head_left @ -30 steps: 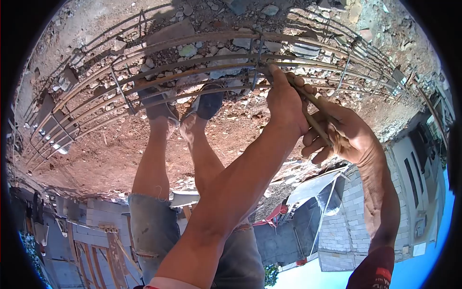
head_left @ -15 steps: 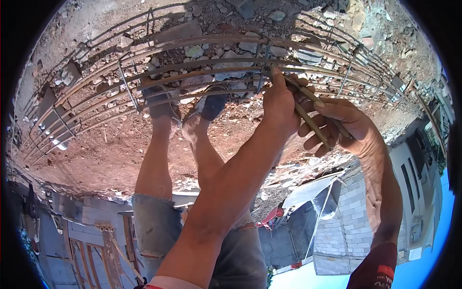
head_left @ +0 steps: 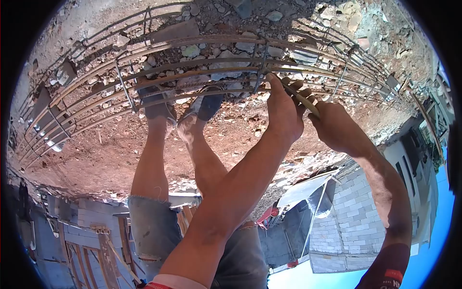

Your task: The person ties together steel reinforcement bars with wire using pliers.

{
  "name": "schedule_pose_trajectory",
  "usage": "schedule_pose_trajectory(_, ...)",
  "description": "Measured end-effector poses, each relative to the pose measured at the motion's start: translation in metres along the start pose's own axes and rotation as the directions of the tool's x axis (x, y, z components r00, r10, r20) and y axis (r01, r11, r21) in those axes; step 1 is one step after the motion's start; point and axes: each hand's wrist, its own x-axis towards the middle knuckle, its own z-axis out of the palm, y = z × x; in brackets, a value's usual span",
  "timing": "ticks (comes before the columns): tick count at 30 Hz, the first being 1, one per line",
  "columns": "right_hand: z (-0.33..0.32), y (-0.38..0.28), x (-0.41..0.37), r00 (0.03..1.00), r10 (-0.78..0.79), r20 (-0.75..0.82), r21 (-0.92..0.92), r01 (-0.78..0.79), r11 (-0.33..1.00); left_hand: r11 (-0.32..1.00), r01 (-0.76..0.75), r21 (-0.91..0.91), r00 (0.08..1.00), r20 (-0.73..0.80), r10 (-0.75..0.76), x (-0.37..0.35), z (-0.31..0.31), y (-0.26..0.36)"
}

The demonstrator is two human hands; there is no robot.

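Observation:
A bent cage of long thin steel bars (head_left: 183, 74) arches across the upper view, with cross ties such as the stirrup (head_left: 261, 66). My left hand (head_left: 285, 108) is at the bars just right of that stirrup, thumb raised against the joint and fingers curled; what they pinch is too small to make out. My right hand (head_left: 339, 126) is closed around the handles of a metal hand tool (head_left: 306, 103), which look like pincers. The tool points up and left past my left fingers to the joint, where its head is hidden.
Below the cage are my two feet in dark shoes (head_left: 210, 103) on reddish soil (head_left: 106, 149). Broken stones (head_left: 231, 65) lie under and beyond the bars. Low in view stand a block wall (head_left: 346, 216), a light sheet (head_left: 303, 189) and wooden posts (head_left: 108, 250).
The tool's two handles, spread apart before, now lie together in my right hand, which has closed from a loose, open-fingered hold. My left hand stays at the joint.

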Motion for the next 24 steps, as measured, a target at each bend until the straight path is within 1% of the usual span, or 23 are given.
schedule_pose_trajectory(2,0.016,-0.009,-0.006,0.970,0.050,-0.240,-0.177,-0.094,0.980,0.999,-0.022,0.024,1.000,-0.017,0.022,0.000,0.003,0.004)
schedule_pose_trajectory(4,0.037,-0.015,-0.007,0.945,0.073,-0.320,-0.249,-0.158,0.956,0.968,-0.028,0.250,0.996,-0.079,0.050,0.007,0.006,0.010)
schedule_pose_trajectory(5,0.051,-0.019,-0.007,0.928,0.086,-0.363,-0.250,-0.186,0.950,0.967,0.016,0.255,0.994,-0.111,0.013,0.011,0.006,0.013)
schedule_pose_trajectory(6,0.064,-0.020,-0.007,0.908,0.099,-0.408,-0.248,-0.214,0.945,0.967,0.015,0.255,0.994,-0.112,0.014,0.013,0.004,0.014)
schedule_pose_trajectory(7,0.077,-0.016,-0.007,0.870,0.041,-0.491,-0.193,-0.155,0.969,0.940,0.048,0.338,0.990,-0.141,0.000,0.016,0.002,0.015)
schedule_pose_trajectory(8,0.071,-0.016,-0.007,0.870,0.041,-0.492,-0.192,-0.154,0.969,0.905,0.084,0.417,0.985,-0.174,-0.012,0.019,0.000,0.016)
schedule_pose_trajectory(9,0.060,-0.016,-0.009,0.951,0.089,-0.296,0.067,-0.073,0.995,0.891,0.087,0.445,0.986,-0.164,-0.014,0.018,-0.002,0.019)
schedule_pose_trajectory(10,0.053,-0.012,-0.009,0.994,0.074,-0.081,0.332,-0.043,0.942,0.892,0.088,0.444,0.985,-0.171,-0.012,0.018,-0.006,0.022)
schedule_pose_trajectory(11,0.053,-0.006,-0.004,0.996,-0.026,0.088,0.799,-0.055,0.599,0.911,0.112,0.397,0.991,-0.112,-0.073,0.015,-0.010,0.027)
schedule_pose_trajectory(12,0.068,-0.011,-0.005,0.995,-0.008,0.102,0.978,-0.099,0.183,0.925,0.141,0.353,0.990,-0.049,-0.132,0.014,-0.012,0.030)
schedule_pose_trajectory(13,0.067,-0.011,-0.005,0.976,-0.092,0.195,0.979,-0.188,0.082,0.938,0.147,0.313,0.987,0.008,-0.158,0.015,-0.015,0.031)
schedule_pose_trajectory(14,0.062,-0.013,-0.006,0.943,-0.184,0.278,0.959,-0.285,-0.010,0.938,0.148,0.314,0.988,0.001,-0.156,0.017,-0.019,0.031)
schedule_pose_trajectory(15,0.056,-0.014,-0.006,0.942,-0.186,0.278,0.958,-0.286,-0.014,0.959,0.173,0.225,0.976,0.093,-0.198,0.019,-0.022,0.032)
schedule_pose_trajectory(16,0.051,-0.014,-0.006,0.952,-0.108,0.287,0.956,-0.277,0.097,0.969,0.207,0.135,0.955,0.188,-0.230,0.022,-0.025,0.033)
schedule_pose_trajectory(17,0.050,-0.013,-0.006,0.956,-0.027,0.293,0.937,-0.281,0.207,0.973,0.160,0.167,0.961,0.197,-0.192,0.023,-0.023,0.030)
schedule_pose_trajectory(18,0.053,-0.012,-0.003,0.954,-0.025,0.299,0.935,-0.288,0.206,0.973,0.164,0.164,0.962,0.192,-0.194,0.019,-0.025,0.028)
schedule_pose_trajectory(19,0.058,-0.011,0.003,0.963,0.111,0.245,0.869,-0.269,0.415,0.949,0.121,0.290,0.980,0.120,-0.162,0.015,-0.027,0.026)
schedule_pose_trajectory(20,0.065,-0.010,0.009,0.961,0.228,0.159,0.753,-0.268,0.602,0.905,0.087,0.416,0.992,0.051,-0.118,0.010,-0.026,0.027)
schedule_pose_trajectory(21,0.077,-0.007,0.018,0.965,0.252,0.075,0.679,-0.235,0.696,0.838,0.076,0.540,0.997,-0.039,-0.065,0.015,-0.033,0.023)
schedule_pose_trajectory(22,0.087,-0.007,0.023,0.965,0.250,0.075,0.684,-0.232,0.692,0.835,0.076,0.545,0.997,-0.041,-0.064,0.018,-0.039,0.019)
schedule_pose_trajectory(23,0.096,-0.008,0.028,0.977,0.215,-0.014,0.703,-0.143,0.696,0.738,-0.034,0.674,0.993,-0.059,0.099,0.020,-0.042,0.017)
schedule_pose_trajectory(24,0.108,-0.009,0.033,0.978,0.182,-0.099,0.716,-0.057,0.696,0.606,-0.118,0.787,0.965,-0.054,0.258,0.014,-0.037,0.021)
